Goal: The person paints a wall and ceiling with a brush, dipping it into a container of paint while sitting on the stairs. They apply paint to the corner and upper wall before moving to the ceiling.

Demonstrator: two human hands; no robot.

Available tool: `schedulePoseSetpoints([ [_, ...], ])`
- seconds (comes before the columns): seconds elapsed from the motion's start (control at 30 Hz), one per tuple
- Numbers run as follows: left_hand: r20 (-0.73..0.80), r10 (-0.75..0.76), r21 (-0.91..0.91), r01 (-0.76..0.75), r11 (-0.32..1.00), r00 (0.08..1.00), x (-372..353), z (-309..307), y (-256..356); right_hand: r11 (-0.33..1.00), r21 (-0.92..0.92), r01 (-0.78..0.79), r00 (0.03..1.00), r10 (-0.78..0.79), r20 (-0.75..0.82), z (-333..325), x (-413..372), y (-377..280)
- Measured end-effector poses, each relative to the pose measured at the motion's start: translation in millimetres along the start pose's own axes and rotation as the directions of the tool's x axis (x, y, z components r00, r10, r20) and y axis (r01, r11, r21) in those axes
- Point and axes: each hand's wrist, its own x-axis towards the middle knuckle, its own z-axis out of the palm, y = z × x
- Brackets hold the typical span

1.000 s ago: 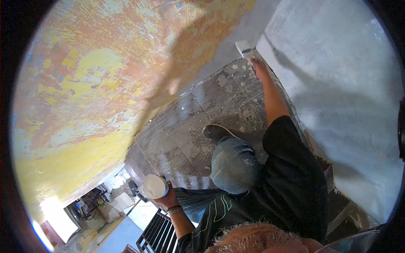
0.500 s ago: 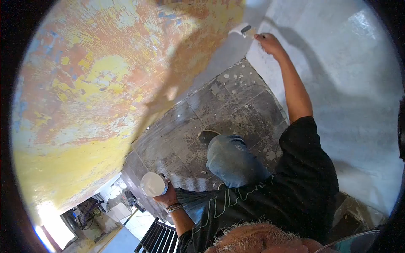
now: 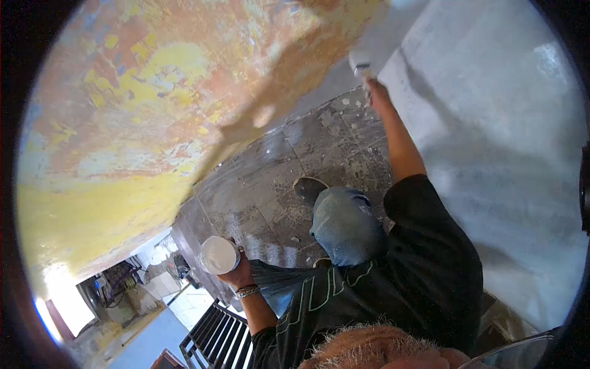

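Observation:
My right hand [image 3: 377,96], arm stretched out, is closed around the handle of a paintbrush [image 3: 362,69]. The brush's bristle end is against the lower grey-white part of the left wall [image 3: 335,77], close to the corner. In my left hand [image 3: 240,274] is a round plastic tub [image 3: 219,255] of white paint, held low beside my body above the floor. The fingers wrap round its side and are partly hidden by it. Above the grey-white band, the left wall shows patchy yellow and orange old paint [image 3: 166,67].
A pale grey-white wall [image 3: 491,123] rises on my right. Dark floor tiles [image 3: 283,154] are spotted with white splashes. My bent knee [image 3: 347,224] is in the middle. Behind at lower left stand a black slatted metal rack [image 3: 215,338] and a bright opening [image 3: 67,307].
The brush and my right hand have moved down the wall, and the brush has turned more upright. My left hand and the tub have shifted slightly left as the view tilted.

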Motion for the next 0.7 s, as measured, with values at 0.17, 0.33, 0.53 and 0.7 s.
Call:
schedulePoseSetpoints([
  [0.17,-0.015,-0.234,-0.342,0.215,0.915,0.972,-7.4,-8.8,11.5,0.546,-0.825,-0.146,0.989,0.104,-0.107,12.7,-45.8,108.5],
  [0.33,-0.114,-0.159,-0.214,0.132,0.968,0.981,-15.6,-6.3,5.7,0.744,-0.652,-0.143,0.968,0.244,0.067,70.8,-66.9,10.0],
  [0.53,0.009,-0.22,-0.451,0.2,0.87,0.976,-15.4,-17.4,-8.6,0.933,-0.355,0.064,0.982,0.005,0.189,68.3,-103.4,-65.4],
  [0.7,0.129,0.137,0.689,-0.188,0.7,0.982,-16.4,-17.8,-17.6,0.943,-0.297,-0.149,0.973,0.193,0.126,74.7,-142.4,-24.4],
])
